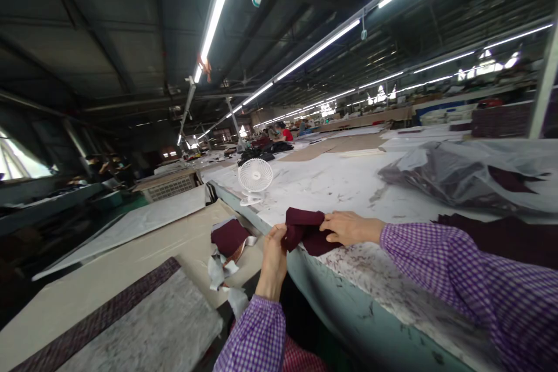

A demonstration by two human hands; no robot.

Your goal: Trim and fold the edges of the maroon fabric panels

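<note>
A maroon cloth piece (307,226), partly folded over, lies at the near edge of the white-covered table (322,180). My left hand (274,250) pinches the cloth's left corner just over the table edge, fingers pressed together. On the right side of the cloth, my right hand (349,228) has its fingertips on the fabric, thumb and fingers closed around its edge. Both wrists come out of purple checked sleeves.
A small white fan (255,179) stands past the cloth. Clear plastic bags (462,174) and dark maroon fabric (501,238) lie at right. A lower table at left bears maroon pieces (229,236) with scraps and a grey sheet (152,319). People are far back.
</note>
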